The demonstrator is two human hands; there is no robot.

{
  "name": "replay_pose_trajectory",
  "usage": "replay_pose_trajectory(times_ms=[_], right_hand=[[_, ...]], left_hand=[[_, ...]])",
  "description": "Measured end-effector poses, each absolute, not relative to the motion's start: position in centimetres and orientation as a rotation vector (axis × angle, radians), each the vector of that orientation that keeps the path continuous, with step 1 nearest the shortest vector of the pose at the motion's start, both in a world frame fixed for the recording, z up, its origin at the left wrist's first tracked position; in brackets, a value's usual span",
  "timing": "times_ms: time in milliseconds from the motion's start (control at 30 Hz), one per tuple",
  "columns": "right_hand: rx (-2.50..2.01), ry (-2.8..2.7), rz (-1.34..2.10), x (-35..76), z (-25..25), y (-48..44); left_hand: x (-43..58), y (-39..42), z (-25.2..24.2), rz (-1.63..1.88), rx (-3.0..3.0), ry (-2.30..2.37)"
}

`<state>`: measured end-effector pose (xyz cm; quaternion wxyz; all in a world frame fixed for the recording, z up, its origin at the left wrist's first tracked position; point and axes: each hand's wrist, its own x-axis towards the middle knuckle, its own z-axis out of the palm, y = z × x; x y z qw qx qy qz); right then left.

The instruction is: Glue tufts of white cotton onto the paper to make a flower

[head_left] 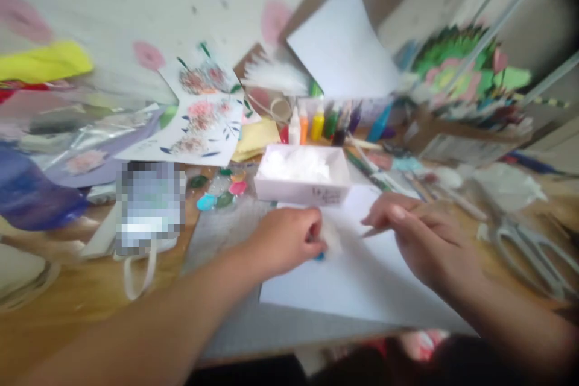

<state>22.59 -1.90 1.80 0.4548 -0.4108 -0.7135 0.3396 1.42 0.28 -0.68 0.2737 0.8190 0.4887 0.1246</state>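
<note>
My left arm point(181, 307) is spanning the desk point(63, 283), fingers point(312, 215) apparently pinching a blue bit point(319, 256); right fingers point(384, 208) are gripping a stick point(376, 231). I'm favouring a light, steady pinch.

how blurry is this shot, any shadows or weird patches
Head view: blurred overall, with the scissors at the right edge visibly smeared; head view: a soft grey shadow on the white paper beside the right hand; head view: a pixelated patch left of centre, and a black upper-right corner.
</note>
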Motion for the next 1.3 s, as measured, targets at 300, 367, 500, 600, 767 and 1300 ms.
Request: replay_pose_trajectory(times_ms=[300, 367, 500, 600, 767, 1300], right_hand=[[-1.251, -2.437, 0.347, 19.2, 6.6, 6.6], [-1.277, -2.604, 0.256, 18.1, 6.5, 8.1], [-1.309, -2.702, 0.281, 17.2, 6.1, 9.7], [-1.334, -2.642, 0.255, 17.4, 6.8, 9.1], [-1.314, -2.404, 0.623, 18.9, 9.0, 5.3], [-1.194, -1.656, 1.042, 21.8, 2.3, -3.0]], left_hand=[[0.3, 0.2, 0.3, 0.545, 2.047, 1.297], [0.1, 0.2, 0.5, 0.614, 2.005, 1.316], [-0.2, 0.3, 0.8, 0.785, 1.943, 1.312], [-0.4, 0.5, 0.8, 0.9, 1.873, 1.274], [-0.6, 0.5, 1.2, 1.034, 1.736, 1.116], [0.1, 0.2, 2.0, 0.119, 1.953, 0.86]])
